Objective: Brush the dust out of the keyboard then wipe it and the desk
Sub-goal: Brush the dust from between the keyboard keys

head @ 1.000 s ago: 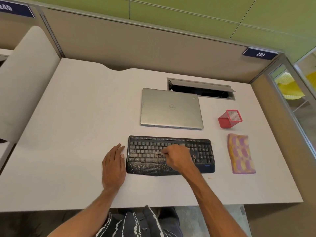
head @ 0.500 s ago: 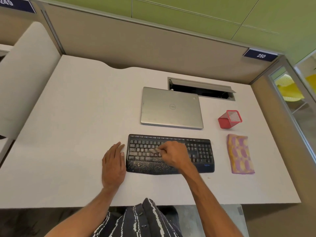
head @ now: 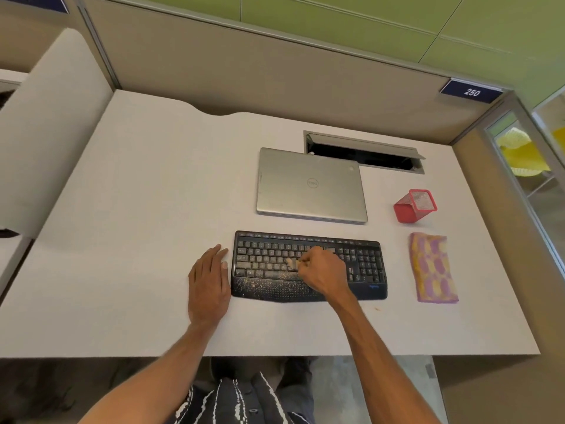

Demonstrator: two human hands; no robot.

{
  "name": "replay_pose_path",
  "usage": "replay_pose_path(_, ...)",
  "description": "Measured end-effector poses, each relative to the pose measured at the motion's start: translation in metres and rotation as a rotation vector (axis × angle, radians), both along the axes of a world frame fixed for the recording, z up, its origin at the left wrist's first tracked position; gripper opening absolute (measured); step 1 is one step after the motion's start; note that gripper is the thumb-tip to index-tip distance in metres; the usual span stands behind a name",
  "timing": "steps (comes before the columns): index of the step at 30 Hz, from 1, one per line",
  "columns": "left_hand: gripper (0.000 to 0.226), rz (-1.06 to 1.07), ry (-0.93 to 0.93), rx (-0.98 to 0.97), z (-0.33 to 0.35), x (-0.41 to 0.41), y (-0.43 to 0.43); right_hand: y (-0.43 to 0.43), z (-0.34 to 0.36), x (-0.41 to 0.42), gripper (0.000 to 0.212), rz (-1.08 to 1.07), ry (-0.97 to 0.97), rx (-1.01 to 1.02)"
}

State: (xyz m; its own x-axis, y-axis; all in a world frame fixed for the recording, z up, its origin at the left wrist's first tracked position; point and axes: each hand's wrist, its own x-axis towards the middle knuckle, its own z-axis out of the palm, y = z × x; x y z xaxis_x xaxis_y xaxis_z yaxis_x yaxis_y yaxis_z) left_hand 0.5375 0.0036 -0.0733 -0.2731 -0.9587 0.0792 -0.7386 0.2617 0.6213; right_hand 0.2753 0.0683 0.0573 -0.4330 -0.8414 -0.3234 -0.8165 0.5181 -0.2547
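The black keyboard [head: 269,261] lies toward the desk's [head: 153,209] near edge, pale dust speckling its left keys and palm rest (the right half looks cleaner). The right hand [head: 324,270] pinches a small brush [head: 292,264] on the middle keys; the left hand [head: 209,281] rests flat just left.

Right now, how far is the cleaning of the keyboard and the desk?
Done: nothing finished yet. In hand: the right hand holds a small brush on the middle keys of the keyboard, while the left hand rests flat on the desk beside it; pale dust speckles the keys and palm rest. Left: finish brushing, then wipe keyboard and desk; the folded cloth lies untouched at the right.
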Motion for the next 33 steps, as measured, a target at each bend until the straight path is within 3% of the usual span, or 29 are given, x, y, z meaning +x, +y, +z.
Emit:
replay_pose_path(4,0.046,-0.006,0.006,-0.011,-0.003,-0.001,0.0,-0.005,0.006,0.002,0.021,-0.089,-0.02,-0.126)
replay_pose_path(10,0.047,0.009,0.009,-0.008,-0.003,0.0,0.0,-0.004,0.001,0.005,0.02,-0.02,-0.001,0.041)
replay_pose_path(14,0.048,0.015,0.005,-0.012,-0.003,-0.001,0.0,-0.008,0.006,0.004,0.019,-0.031,-0.004,-0.057)
replay_pose_path(21,0.048,0.015,0.004,-0.013,-0.005,-0.001,0.0,-0.005,0.003,-0.002,0.02,0.08,0.073,0.101)
replay_pose_path(28,0.047,0.01,0.02,-0.023,-0.007,0.0,-0.001,0.0,0.01,-0.018,0.012,0.242,0.281,0.13)
replay_pose_path(33,0.047,0.005,0.026,-0.022,-0.007,0.0,-0.001,-0.008,0.003,0.007,0.018,0.3,0.213,0.067)
